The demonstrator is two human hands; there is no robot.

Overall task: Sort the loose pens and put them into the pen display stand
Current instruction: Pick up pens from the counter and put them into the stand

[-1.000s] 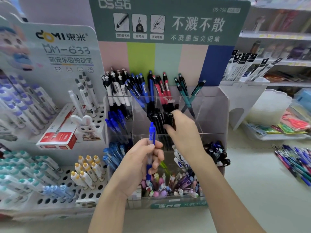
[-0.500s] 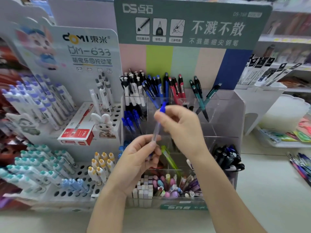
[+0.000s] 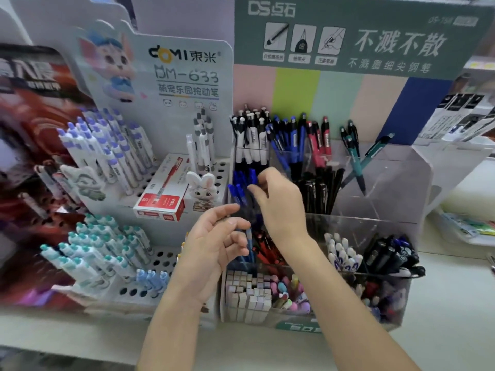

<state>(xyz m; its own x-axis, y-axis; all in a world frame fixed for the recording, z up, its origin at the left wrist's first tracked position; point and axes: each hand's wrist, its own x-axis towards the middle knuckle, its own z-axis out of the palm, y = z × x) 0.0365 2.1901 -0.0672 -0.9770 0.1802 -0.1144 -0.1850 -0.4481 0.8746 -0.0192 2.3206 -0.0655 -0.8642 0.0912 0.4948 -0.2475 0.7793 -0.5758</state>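
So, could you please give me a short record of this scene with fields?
stand: clear pen display stand, pens grouped by colour
right: right hand pinches a blue pen among the blue ones
left: left hand just below, fingers loosely curled; hold unclear
nearby: black pens right of the blue; red box on the neighbouring rack

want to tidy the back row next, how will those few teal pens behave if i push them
The teal pens lean at different angles in a roomy clear compartment, so a push would probably send them sliding sideways. They look like stiff, light plastic, unlikely to bend. Slim barrels would likely roll if laid flat.
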